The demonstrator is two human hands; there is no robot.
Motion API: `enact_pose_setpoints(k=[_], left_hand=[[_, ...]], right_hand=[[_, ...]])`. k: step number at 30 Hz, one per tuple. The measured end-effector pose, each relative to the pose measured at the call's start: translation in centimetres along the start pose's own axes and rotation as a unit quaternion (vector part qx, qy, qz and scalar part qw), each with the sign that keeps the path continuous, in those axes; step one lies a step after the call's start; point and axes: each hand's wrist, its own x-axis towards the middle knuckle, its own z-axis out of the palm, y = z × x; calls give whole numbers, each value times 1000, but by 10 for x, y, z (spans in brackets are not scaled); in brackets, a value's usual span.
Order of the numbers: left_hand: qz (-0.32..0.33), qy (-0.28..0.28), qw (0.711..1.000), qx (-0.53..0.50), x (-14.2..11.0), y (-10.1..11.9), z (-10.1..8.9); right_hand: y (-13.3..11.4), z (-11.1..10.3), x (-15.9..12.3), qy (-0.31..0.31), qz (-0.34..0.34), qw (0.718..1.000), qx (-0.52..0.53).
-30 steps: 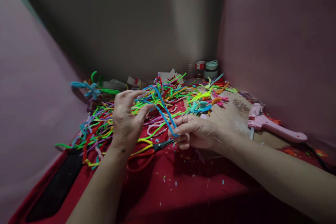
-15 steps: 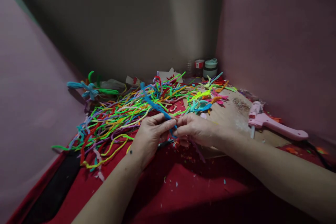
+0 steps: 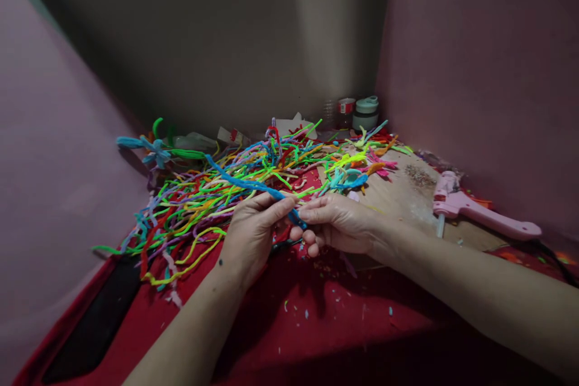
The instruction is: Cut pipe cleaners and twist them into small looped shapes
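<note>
The left hand [image 3: 253, 235] pinches a blue pipe cleaner [image 3: 246, 184] above the red cloth [image 3: 335, 319]; the right hand [image 3: 341, 223] closes on its near end. That end seems partly worked, the far length loose and unshaped.

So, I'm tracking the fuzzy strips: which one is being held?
The blue fuzzy strip pinched by both left hand and right hand, its free end reaching forward and left; the other strips lie loose, held by neither hand.

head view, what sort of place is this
Probably a small handicraft work corner, judging by the heap of coloured pipe cleaners, the pink glue gun and the cardboard sheet.
</note>
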Motion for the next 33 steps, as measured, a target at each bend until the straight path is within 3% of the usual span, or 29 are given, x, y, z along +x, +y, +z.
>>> enact_pose_setpoints(k=[9,18,25,27,31,33], left_hand=[[21,57,997,51,-1,-4,1],[22,56,994,94,-2,-5,2],[58,147,977,141,-3,0,4],[58,126,982,124,-1,0,2],[9,-14,995,98,1,-2,-3],[-19,-53,993,107,1,-3,-5]], right_hand=[[3,6,0,38,-87,991,-93],[3,2,1,50,-4,990,-129],[1,11,-2,117,-34,953,-277],[0,12,-2,132,-44,947,-290],[-1,11,-2,134,-54,950,-278],[-2,8,-1,116,-46,962,-244]])
